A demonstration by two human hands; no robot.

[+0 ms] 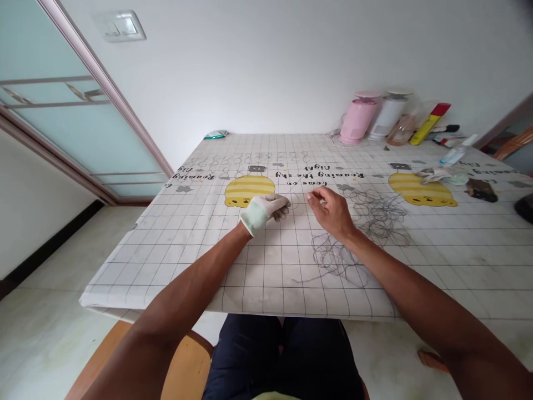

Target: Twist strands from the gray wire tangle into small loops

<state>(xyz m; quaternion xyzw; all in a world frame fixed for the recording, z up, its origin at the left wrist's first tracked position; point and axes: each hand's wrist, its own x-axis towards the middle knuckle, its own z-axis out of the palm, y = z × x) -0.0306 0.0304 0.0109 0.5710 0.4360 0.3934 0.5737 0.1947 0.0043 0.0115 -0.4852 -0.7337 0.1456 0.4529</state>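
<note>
My left hand point(266, 211), in a pale knitted glove with a mint cuff, has its fingers closed over the middle of the table. A faint loop of thin strand point(295, 199) shows at its fingertips. Just to the right, my bare right hand point(331, 210) is closed in a pinch at the other side of that loop, a small gap from the left. Beneath and beside my right forearm lies a loose tangle of thin grey strand point(375, 216); whether it is wire or thread I cannot tell. A row of small twisted loops point(250, 158) lies farther back.
A checked tablecloth point(166, 261) with yellow cartoon figures covers the table. Along the wall stand a pink cylinder point(358, 121), a white cylinder point(388, 118) and a yellow can with red cap point(431, 123). A crumpled glove point(441, 175) and a clear bottle point(458, 151) lie right. A green packet point(216, 134) sits back left.
</note>
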